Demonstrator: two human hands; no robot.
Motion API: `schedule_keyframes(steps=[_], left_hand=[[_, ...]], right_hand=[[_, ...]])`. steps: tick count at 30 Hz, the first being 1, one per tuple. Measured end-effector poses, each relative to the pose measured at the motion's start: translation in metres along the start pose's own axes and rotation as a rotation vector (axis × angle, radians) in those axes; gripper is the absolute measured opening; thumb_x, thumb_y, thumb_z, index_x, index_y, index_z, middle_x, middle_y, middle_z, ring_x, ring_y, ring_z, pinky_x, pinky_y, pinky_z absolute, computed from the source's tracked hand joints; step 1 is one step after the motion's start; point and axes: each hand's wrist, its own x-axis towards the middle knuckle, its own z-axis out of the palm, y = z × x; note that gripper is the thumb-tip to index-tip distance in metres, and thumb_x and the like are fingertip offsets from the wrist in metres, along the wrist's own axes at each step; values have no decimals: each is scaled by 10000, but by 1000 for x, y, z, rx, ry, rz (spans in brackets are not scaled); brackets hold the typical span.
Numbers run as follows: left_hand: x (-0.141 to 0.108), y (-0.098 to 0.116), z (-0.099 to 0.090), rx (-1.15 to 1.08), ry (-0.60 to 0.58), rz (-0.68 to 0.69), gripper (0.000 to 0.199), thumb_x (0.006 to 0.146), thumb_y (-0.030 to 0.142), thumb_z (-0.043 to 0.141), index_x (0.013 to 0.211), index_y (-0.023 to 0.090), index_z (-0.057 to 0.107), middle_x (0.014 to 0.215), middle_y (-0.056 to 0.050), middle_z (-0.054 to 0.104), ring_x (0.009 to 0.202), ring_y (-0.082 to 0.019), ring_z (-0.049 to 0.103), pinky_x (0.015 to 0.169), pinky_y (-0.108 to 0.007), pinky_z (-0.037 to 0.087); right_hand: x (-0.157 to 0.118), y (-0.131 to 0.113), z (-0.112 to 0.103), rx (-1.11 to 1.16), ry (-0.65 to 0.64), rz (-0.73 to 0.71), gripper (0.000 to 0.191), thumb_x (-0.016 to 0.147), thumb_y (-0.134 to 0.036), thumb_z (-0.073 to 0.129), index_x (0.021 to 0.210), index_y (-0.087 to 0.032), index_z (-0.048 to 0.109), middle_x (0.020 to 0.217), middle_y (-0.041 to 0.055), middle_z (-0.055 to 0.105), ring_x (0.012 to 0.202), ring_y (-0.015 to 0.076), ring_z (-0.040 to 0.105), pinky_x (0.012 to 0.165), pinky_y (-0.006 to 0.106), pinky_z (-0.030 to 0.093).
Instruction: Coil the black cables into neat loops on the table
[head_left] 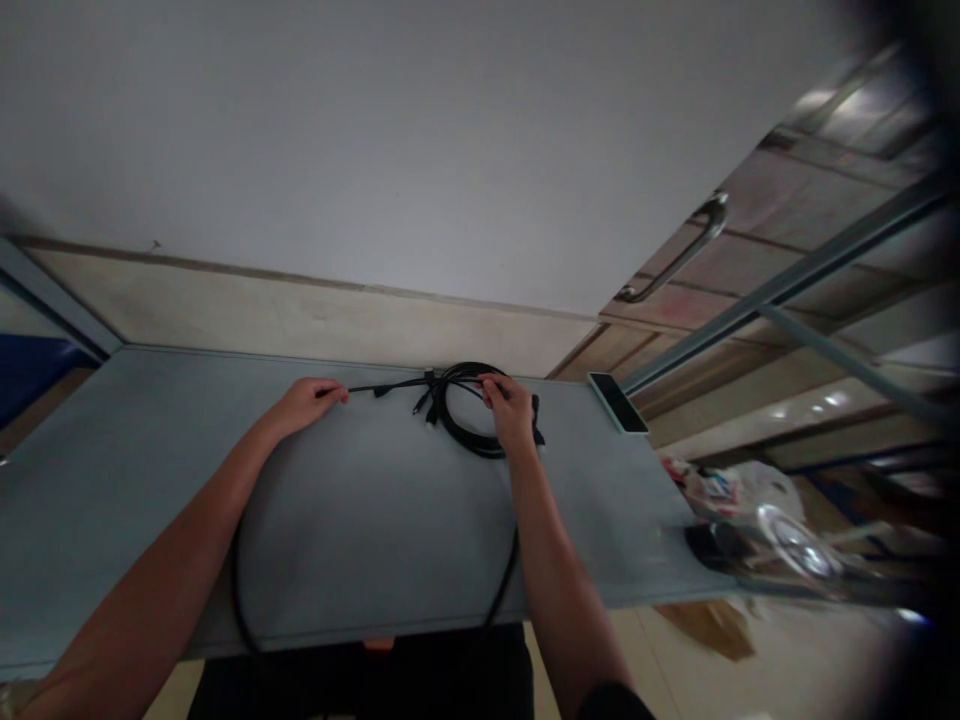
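Note:
A black cable [513, 560] runs between my two hands, and a long loop of it hangs over the front edge of the grey table. My left hand [306, 402] pinches one stretch of it, left of the other cables. Over the right side of a coil of black cables [469, 440], my right hand [510, 405] is closed on another stretch. Several dark plugs [431, 412] stick out at the coil's left. A cable connector [382, 391] lies between the coil and my left hand. Just what sits between the right fingertips is partly hidden.
The grey table [375, 540] stands against a pale wall [375, 150]. A phone [619, 403] lies near its right end. Beyond that are a metal frame bar [795, 275], a door handle [679, 255] and white plastic bags [750, 490].

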Motion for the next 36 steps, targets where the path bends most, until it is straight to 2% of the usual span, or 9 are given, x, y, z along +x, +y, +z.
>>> schedule_keyframes(steps=[4,7,11,17,22,25,28,33,36], left_hand=[[-1,-13,-5,-187,17,-112,352,779,502,659,822,157,715,496,41,456,449,-115,397,462,-230,293],[-1,-18,-1,-484,33,-150,379,751,526,705,795,151,664,516,69,380,429,-82,334,434,-211,260],[-1,-11,11,-703,20,-147,381,748,513,733,807,147,643,548,81,332,441,-63,296,416,-191,242],[-5,3,19,-691,14,-147,367,781,487,718,882,138,664,570,79,316,458,-62,285,425,-189,243],[-8,6,21,-618,-76,-146,409,789,518,698,927,133,681,565,80,308,458,-70,288,432,-198,243],[-9,6,24,-613,-97,-154,419,793,529,693,935,135,684,572,75,328,459,-70,299,433,-198,237],[-10,7,24,-645,-143,-184,407,795,518,699,930,134,684,595,61,376,462,-63,316,436,-200,245],[-13,12,23,-748,-214,-256,400,816,462,708,1021,119,686,608,59,366,474,-58,321,432,-193,234],[-13,15,28,-811,-214,-258,366,823,419,715,1022,113,689,621,54,378,474,-47,319,426,-183,225]], right_hand=[[-6,-7,2,-118,-73,-31,295,845,-393,615,958,-155,745,733,52,703,593,137,550,572,263,449],[-11,-10,7,-210,-142,-45,280,845,-404,615,879,-163,754,747,57,714,625,158,586,601,274,465],[-22,-12,22,-265,-320,-12,340,872,-458,592,736,-179,731,584,20,634,541,146,545,551,262,437],[-35,-28,34,-158,-469,4,390,903,-463,568,706,-173,739,546,-13,541,498,103,452,485,229,342],[-41,-34,36,55,-621,208,322,862,-464,638,980,-184,745,544,-59,452,405,63,333,376,195,233],[-42,-30,37,198,-645,327,305,847,-486,655,915,-191,688,527,-78,426,354,55,318,324,188,232],[-37,-22,33,322,-545,365,319,843,-520,648,857,-203,613,522,-75,464,349,79,397,315,198,324],[-15,-13,11,479,-113,276,331,795,-513,701,835,-225,542,591,-65,511,426,91,476,386,212,451],[-10,-13,6,512,9,246,345,784,-516,717,851,-230,537,605,-61,527,477,102,529,484,241,532]])
